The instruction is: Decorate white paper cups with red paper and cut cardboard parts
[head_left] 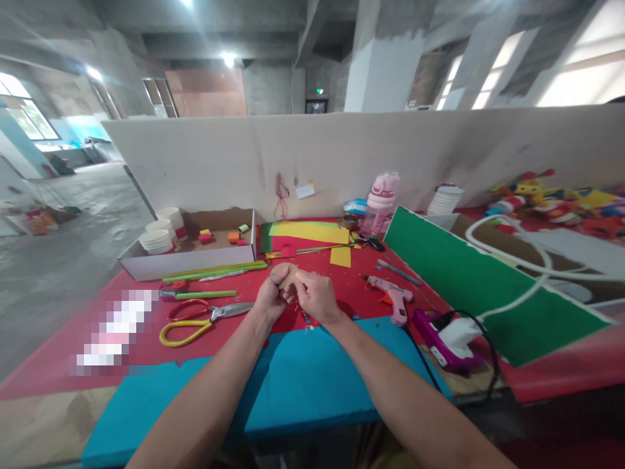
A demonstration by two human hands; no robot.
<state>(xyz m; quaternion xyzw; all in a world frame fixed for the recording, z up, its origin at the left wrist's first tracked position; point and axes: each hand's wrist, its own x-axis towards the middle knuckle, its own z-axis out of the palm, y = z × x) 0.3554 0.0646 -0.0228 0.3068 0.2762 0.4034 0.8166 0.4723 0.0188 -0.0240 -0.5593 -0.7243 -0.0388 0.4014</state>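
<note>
My left hand (271, 295) is closed around a small tan disc (288, 272), which looks like cardboard. Pinched at the disc's right edge is my right hand (315, 294); whether its fingertips hold something small as well, I cannot make out. Both hands hover over the red table covering (263, 281), just beyond the blue sheet (312, 378). Large scissors (215, 316) with red and yellow handles lie left of my left hand. To the right of my right hand rests a pink glue gun (393, 296).
A white box (188, 264) with paper cups (159, 238) and small coloured rolls stands at back left. Coloured paper sheets (307, 232) lie behind my hands. A pink bottle (381, 198), a green board (469, 280) and a purple power strip (446, 348) with cables are on the right.
</note>
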